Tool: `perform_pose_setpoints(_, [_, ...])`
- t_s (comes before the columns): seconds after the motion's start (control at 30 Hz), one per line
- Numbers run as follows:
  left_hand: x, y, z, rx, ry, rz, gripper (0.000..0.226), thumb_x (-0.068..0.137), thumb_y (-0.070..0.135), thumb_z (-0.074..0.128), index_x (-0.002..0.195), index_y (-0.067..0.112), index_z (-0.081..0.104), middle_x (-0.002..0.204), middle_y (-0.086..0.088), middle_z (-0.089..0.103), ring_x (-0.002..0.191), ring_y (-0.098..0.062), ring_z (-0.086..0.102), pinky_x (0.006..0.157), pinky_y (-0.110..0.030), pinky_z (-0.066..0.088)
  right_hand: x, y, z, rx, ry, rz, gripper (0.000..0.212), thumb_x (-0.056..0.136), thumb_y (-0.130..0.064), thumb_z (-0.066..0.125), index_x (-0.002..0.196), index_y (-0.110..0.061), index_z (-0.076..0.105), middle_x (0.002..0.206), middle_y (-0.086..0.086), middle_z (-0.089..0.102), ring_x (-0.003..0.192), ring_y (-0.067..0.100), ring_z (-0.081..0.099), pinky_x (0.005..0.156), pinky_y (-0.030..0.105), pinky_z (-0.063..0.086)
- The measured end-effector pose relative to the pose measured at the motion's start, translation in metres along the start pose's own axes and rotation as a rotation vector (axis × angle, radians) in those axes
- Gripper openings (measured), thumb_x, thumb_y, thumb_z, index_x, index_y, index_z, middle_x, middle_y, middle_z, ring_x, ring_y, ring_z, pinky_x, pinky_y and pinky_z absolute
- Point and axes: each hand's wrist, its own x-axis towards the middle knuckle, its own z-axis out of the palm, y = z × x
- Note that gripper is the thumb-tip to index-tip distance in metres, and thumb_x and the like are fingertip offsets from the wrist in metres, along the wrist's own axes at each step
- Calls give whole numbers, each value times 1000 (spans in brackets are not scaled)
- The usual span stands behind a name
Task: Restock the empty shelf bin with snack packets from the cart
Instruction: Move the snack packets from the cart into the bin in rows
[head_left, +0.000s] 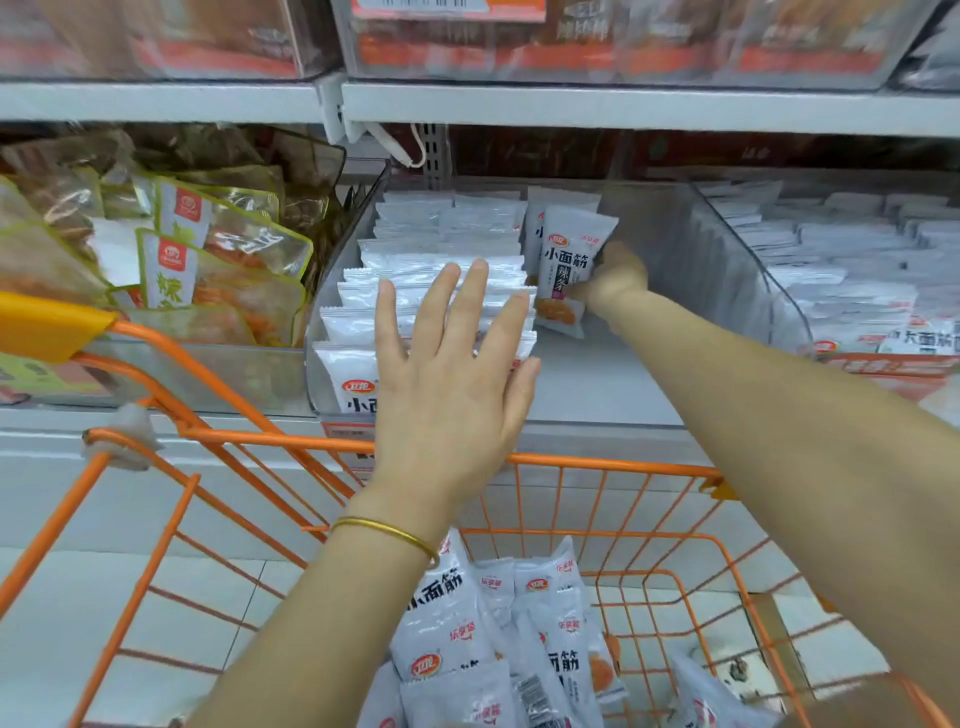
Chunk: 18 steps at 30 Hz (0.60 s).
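The right hand (615, 278) grips one snack packet (566, 260) upright, mid-bin (613, 384). The left hand (447, 374) (fingers straight, spread wide) reaches over the packed rows (358, 332) along the bin's left wall.

Bright, even shop light, soft and almost shadowless. Glare streaks the clear wall of the shelf bin (722, 260), and the white packets (358, 325) inside it wash out to near blank. Above the bin, stock on the upper shelf (571, 106) is blurred. Below the bin, the cart (597, 461) rails bow with wide-angle distortion.
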Motion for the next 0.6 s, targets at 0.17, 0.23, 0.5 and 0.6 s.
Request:
perform_pose_setpoints(0.17, [1,-1,1,34,7,-7,45,92,39,37,129,19,54,143,-13,44,134,-32,37,112,-58,14,17,-6,15,-55,106,-43,47,83,-3,67,123,-3,43,127,13,55,119,28,52,88,29,41])
perform_pose_setpoints(0.23, [1,-1,2,39,17,-8,45,92,39,38,129,18,55,143,-13,44,134,-32,37,112,-58,13,18,-5,21,-29,110,-54,47,83,-3,66,123,-2,42,126,13,55,118,27,53,86,29,41])
perform_pose_setpoints(0.5, [0,-1,3,37,32,-7,45,92,38,38,129,18,54,142,-13,45,134,-32,36,112,-58,13,16,-2,27,-11,70,-60,46,86,-6,64,124,-2,39,124,13,56,115,28,55,80,27,40])
perform_pose_setpoints(0.6, [0,-2,4,35,39,-2,45,92,37,38,129,18,54,142,-13,45,134,-32,37,112,-57,12,14,-4,24,-43,37,-13,52,84,-11,69,126,-1,40,126,13,56,118,28,54,83,28,41])
